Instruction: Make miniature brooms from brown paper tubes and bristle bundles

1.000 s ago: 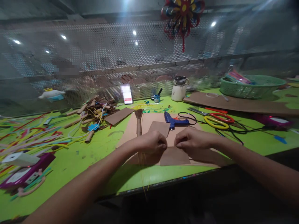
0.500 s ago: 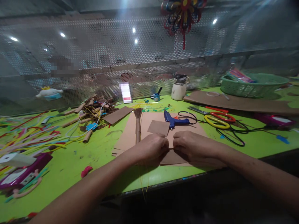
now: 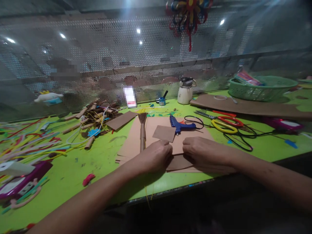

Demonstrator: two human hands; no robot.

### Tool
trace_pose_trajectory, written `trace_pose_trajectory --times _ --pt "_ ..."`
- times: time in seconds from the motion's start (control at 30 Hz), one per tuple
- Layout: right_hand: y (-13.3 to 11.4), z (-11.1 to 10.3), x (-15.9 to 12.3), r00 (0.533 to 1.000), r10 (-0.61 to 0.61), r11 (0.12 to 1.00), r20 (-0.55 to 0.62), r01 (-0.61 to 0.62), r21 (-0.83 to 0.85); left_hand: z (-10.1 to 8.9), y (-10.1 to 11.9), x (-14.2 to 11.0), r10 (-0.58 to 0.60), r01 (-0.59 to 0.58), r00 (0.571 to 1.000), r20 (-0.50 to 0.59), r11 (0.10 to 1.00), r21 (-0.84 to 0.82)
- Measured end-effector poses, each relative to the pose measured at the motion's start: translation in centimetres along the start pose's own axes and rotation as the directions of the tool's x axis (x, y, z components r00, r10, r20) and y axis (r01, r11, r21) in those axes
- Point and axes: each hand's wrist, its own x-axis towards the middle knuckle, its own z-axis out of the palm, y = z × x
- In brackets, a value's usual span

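Observation:
Both of my hands work at the brown paper piece [image 3: 179,162] near the table's front edge. My left hand [image 3: 158,154] is closed at its left end, fingers curled down and pinched. At the other end my right hand [image 3: 201,151] is closed the same way; the fingertips of both are partly hidden. Under them lie larger sheets of brown card [image 3: 131,138]. Left of my left hand, a rolled paper stick with a fringed, brush-like top [image 3: 142,130] lies partly behind the wrist. Just beyond my hands are a small brown card square [image 3: 163,132] and a blue glue gun [image 3: 181,125].
Yellow-handled scissors [image 3: 224,126] and black cable lie to the right. At the left are rolled paper pieces [image 3: 90,125], coloured strips [image 3: 29,143] and a purple power strip [image 3: 26,178]. A white jug [image 3: 185,92] and green basket [image 3: 263,89] stand behind.
My hands have drawn a little apart along the paper piece, showing more of its edge between them. The whole view has shifted slightly.

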Motion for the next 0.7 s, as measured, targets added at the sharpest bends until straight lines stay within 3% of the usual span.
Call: trace_pose_trajectory --times 0.27,0.57,0.7 --pt "-0.3 0.3 -0.7 0.998 -0.006 1.000 -0.063 0.004 -0.026 -0.2 0.8 -1.0 -0.057 0.055 0.998 -0.040 0.998 -0.039" --pt "-0.2 2.2 -0.8 0.986 -0.131 0.967 -0.103 0.104 -0.232 -2.0 2.3 -2.2 0.177 -0.177 0.984 0.012 0.978 0.108" --pt "-0.5 2.9 -1.2 0.978 -0.138 0.956 -0.158 0.089 -0.279 -1.5 0.9 -1.3 0.083 -0.083 0.997 0.001 0.996 -0.020"
